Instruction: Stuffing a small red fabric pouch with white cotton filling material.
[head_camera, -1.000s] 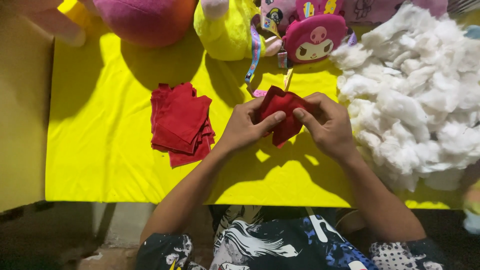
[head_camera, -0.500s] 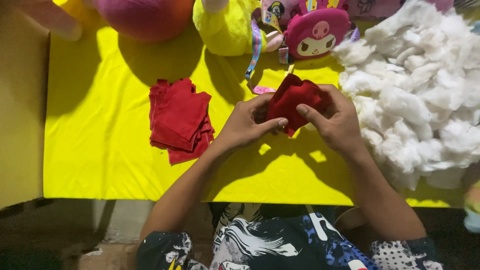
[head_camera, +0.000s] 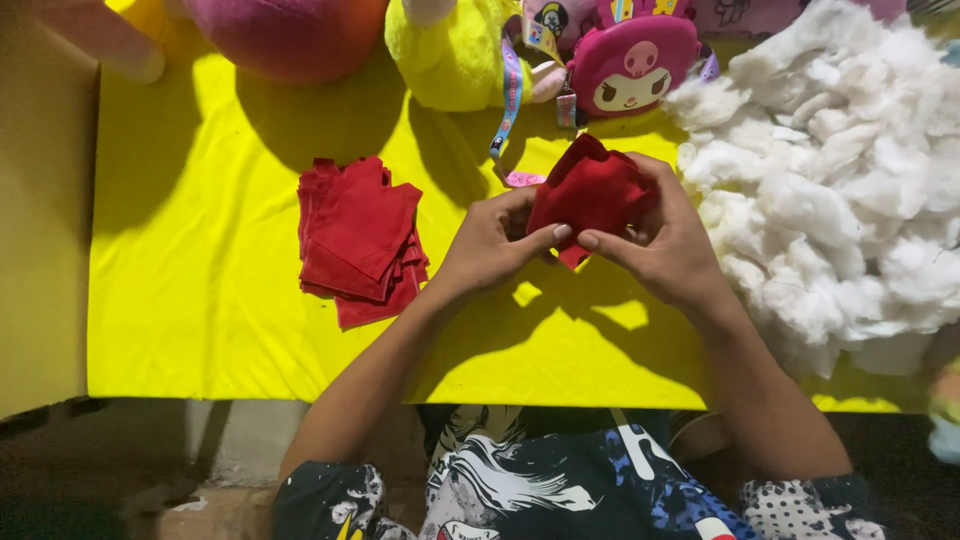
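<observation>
Both the left hand (head_camera: 490, 245) and right hand (head_camera: 665, 240) now pinch the red fabric piece (head_camera: 590, 190) raised higher, bunched fuller, right of the red stack (head_camera: 360, 240).

A bright yellow cloth (head_camera: 200, 300) covers the work surface under hard overhead light that throws sharp dark shadows across it. At the left runs a plain tan surface (head_camera: 40, 220), dimmer than the cloth. Near the bottom edge, a dark, rough floor (head_camera: 120, 480) lies in shadow.
</observation>
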